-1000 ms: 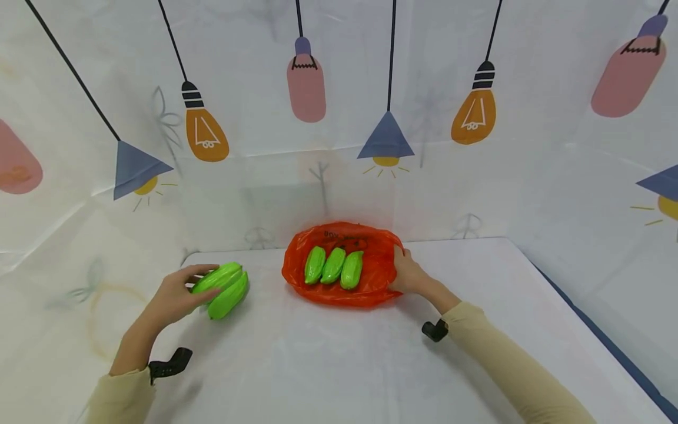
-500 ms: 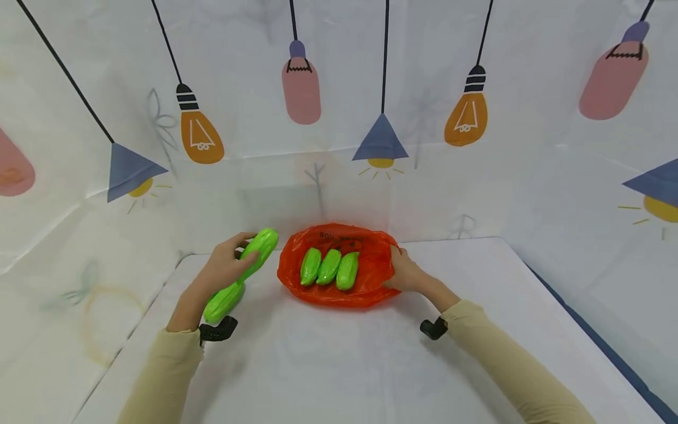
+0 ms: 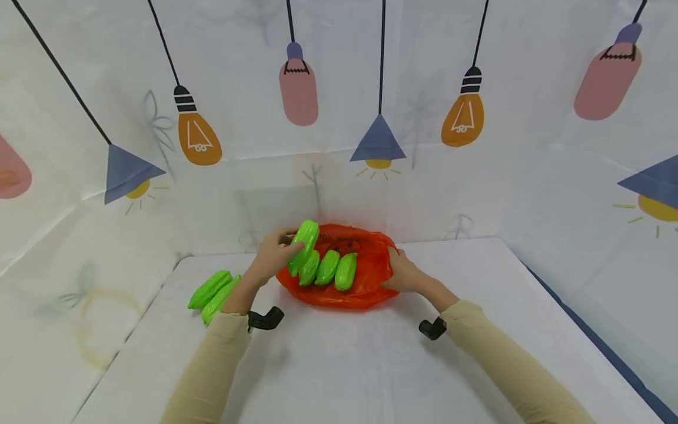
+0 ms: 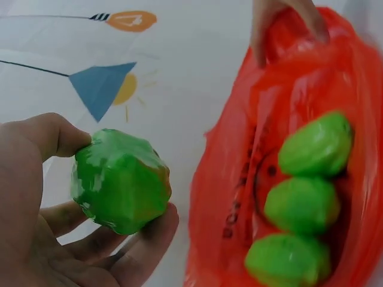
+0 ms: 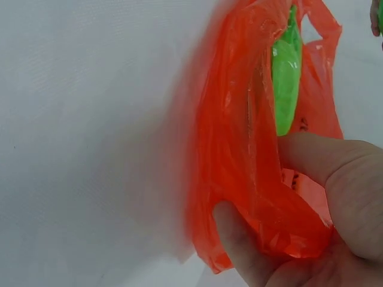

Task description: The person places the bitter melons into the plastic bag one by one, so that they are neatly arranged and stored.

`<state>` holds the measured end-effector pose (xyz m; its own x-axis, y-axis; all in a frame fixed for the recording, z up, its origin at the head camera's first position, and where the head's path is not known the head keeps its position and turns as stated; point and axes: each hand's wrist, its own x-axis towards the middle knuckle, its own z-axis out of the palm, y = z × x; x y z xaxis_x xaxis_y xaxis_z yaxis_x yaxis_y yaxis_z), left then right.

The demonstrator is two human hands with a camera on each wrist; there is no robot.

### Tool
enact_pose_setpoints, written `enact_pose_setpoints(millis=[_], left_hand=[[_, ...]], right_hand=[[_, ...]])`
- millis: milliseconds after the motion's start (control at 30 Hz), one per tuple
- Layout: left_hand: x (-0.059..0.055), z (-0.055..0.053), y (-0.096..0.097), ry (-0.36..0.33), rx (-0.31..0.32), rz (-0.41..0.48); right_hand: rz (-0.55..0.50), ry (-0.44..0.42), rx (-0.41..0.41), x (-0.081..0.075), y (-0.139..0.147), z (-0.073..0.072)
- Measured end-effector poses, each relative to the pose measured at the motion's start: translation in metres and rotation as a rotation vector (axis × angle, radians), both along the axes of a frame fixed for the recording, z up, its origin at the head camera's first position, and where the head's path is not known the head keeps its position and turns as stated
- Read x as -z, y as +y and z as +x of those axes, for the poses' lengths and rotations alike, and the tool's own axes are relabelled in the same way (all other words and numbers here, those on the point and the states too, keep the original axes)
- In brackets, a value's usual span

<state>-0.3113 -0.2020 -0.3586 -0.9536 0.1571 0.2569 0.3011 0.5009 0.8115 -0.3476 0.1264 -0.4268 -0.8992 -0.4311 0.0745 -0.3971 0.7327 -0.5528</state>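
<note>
My left hand point(image 3: 267, 259) holds a green ridged fruit point(image 3: 305, 238), long and glossy, in front of the left side of an open red plastic bag point(image 3: 375, 280). The left wrist view looks at that fruit point(image 4: 119, 182) end-on, with thumb and fingers around it. Three similar green fruits point(image 3: 328, 268) lie side by side inside the bag. At the bag's right edge, my right hand point(image 3: 408, 274) grips the plastic; in the right wrist view the thumb is inside the mouth and a finger point(image 5: 236, 239) outside. Two more green fruits point(image 3: 210, 288) rest on the table left, partly behind my left forearm.
The white-covered table point(image 3: 339, 365) meets a white sheet wall point(image 3: 254, 188) printed with hanging lamps, just behind the bag. Both wrists wear a black camera mount point(image 3: 266, 318). A dark blue edge point(image 3: 598, 347) runs along the table's right side.
My left hand has lifted one green fruit off the group at the left and carried it right to the bag. My right hand has kept its grip on the bag's edge.
</note>
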Motion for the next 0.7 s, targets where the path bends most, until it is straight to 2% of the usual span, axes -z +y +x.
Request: enact_pose_setpoints(millis=[133, 367, 567, 700], left_hand=[[0.007, -0.007, 0.019, -0.044, 0.022, 0.09], [0.017, -0.009, 0.052, -0.104, -0.046, 0.094], [0.029, -0.017, 0.075, -0.178, -0.026, 0.155], [0.035, -0.017, 0.087, -0.208, -0.037, 0.149]], right_hand=[[-0.001, -0.013, 0.007, 0.001, -0.001, 0.002], [0.004, -0.015, 0.015, 0.005, -0.002, 0.005], [0.015, -0.028, 0.021, 0.007, -0.001, 0.005], [0.012, -0.032, 0.024, 0.009, -0.001, 0.006]])
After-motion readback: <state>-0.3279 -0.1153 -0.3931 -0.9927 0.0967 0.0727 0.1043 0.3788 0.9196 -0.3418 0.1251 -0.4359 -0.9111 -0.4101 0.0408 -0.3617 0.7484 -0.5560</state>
